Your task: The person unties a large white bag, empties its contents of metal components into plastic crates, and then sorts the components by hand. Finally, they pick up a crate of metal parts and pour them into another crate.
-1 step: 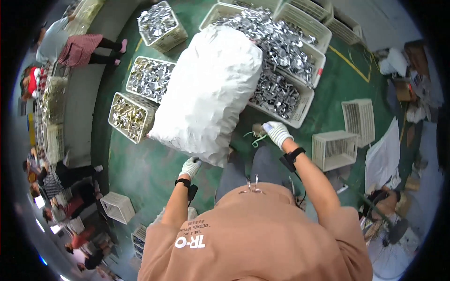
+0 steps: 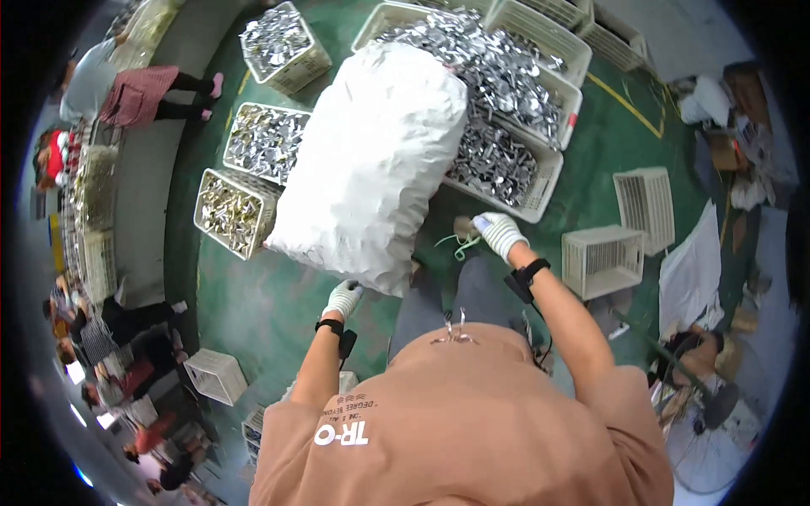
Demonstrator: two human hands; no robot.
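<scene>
A big, full white woven sack (image 2: 363, 160) lies in front of me on the green floor, its near end close to my legs. My right hand (image 2: 499, 233), in a white striped glove, is closed at the sack's right. Beside its fingertips are a small brownish-grey object (image 2: 462, 226), too small to name, and loose green string (image 2: 461, 244) hanging in loops. My left hand (image 2: 344, 298), also gloved, is by the sack's near edge with its fingers curled in. What it holds, if anything, is hidden, and I cannot tell whether it touches the sack.
Crates of shiny metal pieces (image 2: 527, 211) stand right and beyond; another crate (image 2: 202, 215) holds gold-coloured pieces at left. Two more crates (image 2: 601, 261) lie at right, one (image 2: 215, 375) at lower left. People (image 2: 139, 93) work along the left wall. A white sheet (image 2: 688, 261) lies far right.
The view has shifted slightly, with the sack and far crates sitting a little higher and more to the left. Both hands keep nearly the same pose.
</scene>
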